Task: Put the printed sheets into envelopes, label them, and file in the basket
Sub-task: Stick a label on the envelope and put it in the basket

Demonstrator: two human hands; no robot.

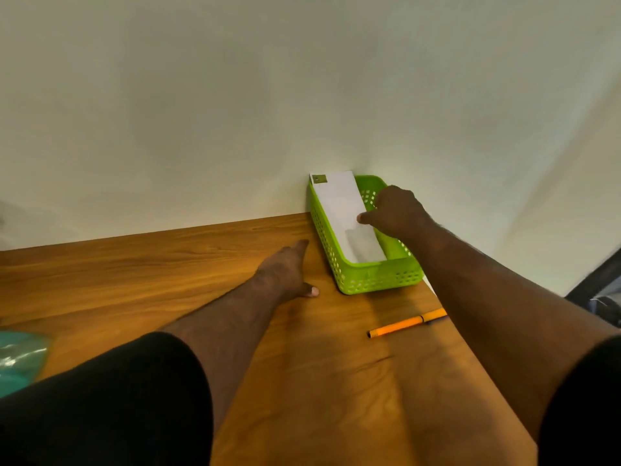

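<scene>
A green perforated basket point(373, 280) stands against the wall at the desk's back right corner. A white envelope point(342, 210) with a small stamp at its top left leans lengthwise inside it, its far end sticking up above the rim. My right hand point(395, 210) is over the basket, thumb and fingers pinched on the envelope's right edge. My left hand point(289, 272) lies flat on the wooden desk just left of the basket, fingers spread and holding nothing.
An orange pen point(408, 322) lies on the desk in front of the basket, near the right edge. A teal plastic item point(20, 359) shows at the left border. The desk's right edge point(440, 299) drops off beside the basket. The wall runs behind.
</scene>
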